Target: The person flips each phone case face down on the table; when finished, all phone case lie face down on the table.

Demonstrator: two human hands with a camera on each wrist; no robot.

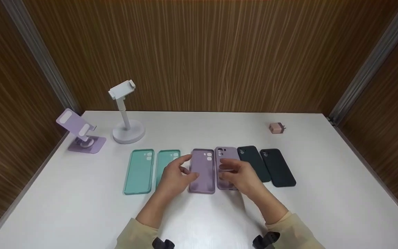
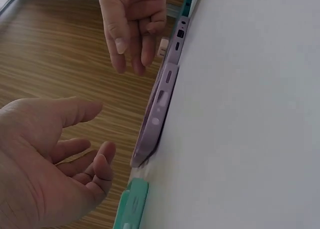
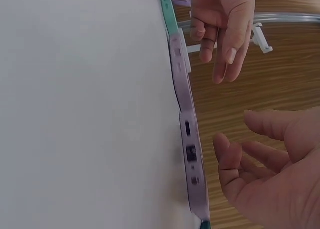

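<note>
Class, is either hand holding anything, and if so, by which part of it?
Nothing is held: the left hand and right hand are both empty, hovering apart from the two flat, rectangular purple phone cases.

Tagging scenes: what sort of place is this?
Probably a booth-like workstation: wood-grain panels on three sides, a white tabletop, and six phone cases laid in a row.

Free table (image 1: 206, 131) between white stand (image 1: 122, 109) and pink charger (image 1: 275, 128), phone cases (image 1: 203, 174) lining its near side
</note>
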